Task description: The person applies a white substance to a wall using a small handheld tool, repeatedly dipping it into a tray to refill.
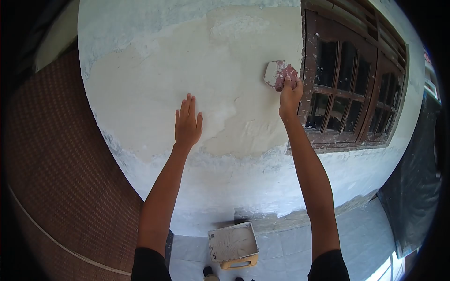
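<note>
Your right hand (290, 97) has its fingers closed around the reddish tool (276, 75), the thumb pressed over its near side. The tool, smeared with pale paste, is at the wall (178, 70), just left of the window (353, 93). Your left hand (188, 125) is bare, fingers straight and thumb a little apart; it is spread toward the wall, lower than the tool and well to its left. Whether that palm touches the surface, you cannot tell from here.

Around both hands, a cream patch covers the middle of the wall, with whiter, bluish areas above and below. Your forearms reach up from black sleeves (149, 265). Below, between your arms, a tray (234, 258) of pale paste (233, 240) rests on a yellow stool (254, 261), on a light floor sheet (286, 243). A brown woven panel (75, 164) stands at left, a dark sheet (412, 173) at right.
</note>
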{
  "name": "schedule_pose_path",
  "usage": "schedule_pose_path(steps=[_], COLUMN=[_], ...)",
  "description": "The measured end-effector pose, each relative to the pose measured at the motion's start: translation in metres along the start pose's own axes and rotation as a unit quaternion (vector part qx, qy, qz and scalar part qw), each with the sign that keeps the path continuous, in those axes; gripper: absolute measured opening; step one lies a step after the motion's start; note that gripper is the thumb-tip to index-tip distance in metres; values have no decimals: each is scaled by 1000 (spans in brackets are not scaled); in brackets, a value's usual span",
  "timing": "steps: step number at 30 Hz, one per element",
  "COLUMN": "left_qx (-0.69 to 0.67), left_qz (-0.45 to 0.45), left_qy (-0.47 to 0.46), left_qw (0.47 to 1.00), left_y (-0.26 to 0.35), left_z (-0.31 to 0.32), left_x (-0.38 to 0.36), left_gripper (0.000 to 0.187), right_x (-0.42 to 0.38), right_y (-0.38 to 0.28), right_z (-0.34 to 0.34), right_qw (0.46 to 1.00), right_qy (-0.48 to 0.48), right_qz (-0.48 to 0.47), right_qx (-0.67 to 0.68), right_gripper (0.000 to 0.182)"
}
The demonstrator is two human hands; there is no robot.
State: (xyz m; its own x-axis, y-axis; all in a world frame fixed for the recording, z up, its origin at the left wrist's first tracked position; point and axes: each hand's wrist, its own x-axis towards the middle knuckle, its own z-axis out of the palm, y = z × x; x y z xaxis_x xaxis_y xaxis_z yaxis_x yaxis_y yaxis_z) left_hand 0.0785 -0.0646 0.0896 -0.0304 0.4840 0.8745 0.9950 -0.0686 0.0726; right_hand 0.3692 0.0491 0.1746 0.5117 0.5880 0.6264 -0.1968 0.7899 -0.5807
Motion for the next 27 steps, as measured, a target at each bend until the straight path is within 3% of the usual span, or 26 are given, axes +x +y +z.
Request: schedule_pose_path(steps=[11,18,27], left_qx=[-116,-131,-164], left_qz=[-50,-184,-320], left_qy=[-41,-163,-321], left_qw=[991,960,876], left_y=[-37,-63,-81], left_z=[43,73,94], left_x=[-170,-314,-527], left_gripper=[40,34,36], right_x=[-161,-302,-493], right_y=[58,140,242], right_z=[-78,-149,-280], right_qw=[962,923,827], right_qy=[-176,-233,-292], right_qz=[209,304,422], right_qx=[1,-45,-230], right_gripper=[27,27,28])
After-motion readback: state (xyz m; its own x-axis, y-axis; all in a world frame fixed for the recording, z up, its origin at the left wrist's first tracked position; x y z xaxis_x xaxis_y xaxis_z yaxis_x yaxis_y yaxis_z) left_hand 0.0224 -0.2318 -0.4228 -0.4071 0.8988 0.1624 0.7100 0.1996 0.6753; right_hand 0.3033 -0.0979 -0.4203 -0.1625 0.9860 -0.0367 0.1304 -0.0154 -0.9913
